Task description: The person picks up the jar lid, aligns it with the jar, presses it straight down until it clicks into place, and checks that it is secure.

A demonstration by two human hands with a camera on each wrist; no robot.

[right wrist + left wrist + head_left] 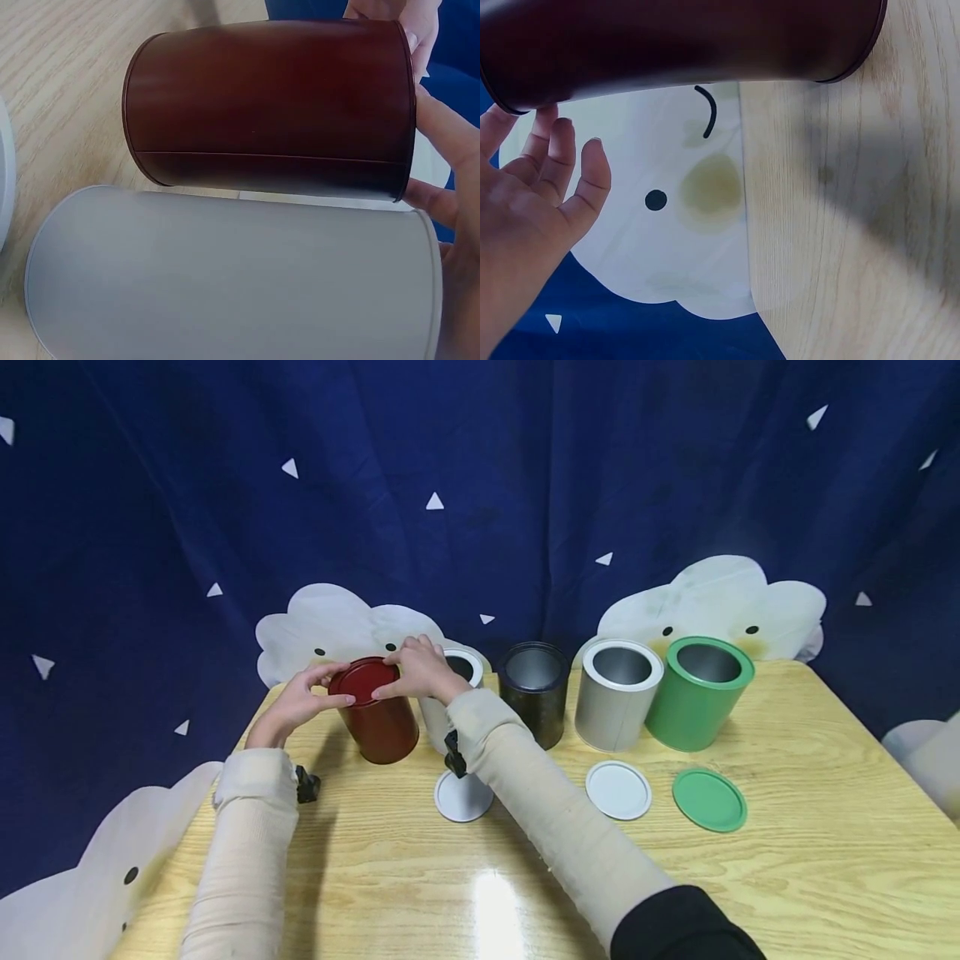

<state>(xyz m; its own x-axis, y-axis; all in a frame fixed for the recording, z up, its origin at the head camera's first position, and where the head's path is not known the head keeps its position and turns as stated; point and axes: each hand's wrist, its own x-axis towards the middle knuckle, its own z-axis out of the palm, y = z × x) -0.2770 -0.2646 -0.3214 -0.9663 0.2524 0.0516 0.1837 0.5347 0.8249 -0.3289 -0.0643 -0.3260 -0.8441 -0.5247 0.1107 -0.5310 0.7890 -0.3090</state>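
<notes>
A dark red can [381,731] stands upright with a red lid [365,681] inside its rim. At the lid's left edge rests my left hand [297,700], with its thumb on the near side and forefinger on the far side. Opposite it, my right hand [426,672] touches the right edge, thumb and fingers spread over the rim. In the left wrist view, several left fingers [585,180] reach the can's rim with gaps between them. Right beside the red can is an uncovered white can [232,277], partly hidden behind my right hand in the head view.
To the right stand an open black can [534,693], another open white can [617,697] and an open green can [693,697]. Two white lids, a left one [462,797] and a right one [618,790], lie on the wooden table [390,893] with a green lid [709,800].
</notes>
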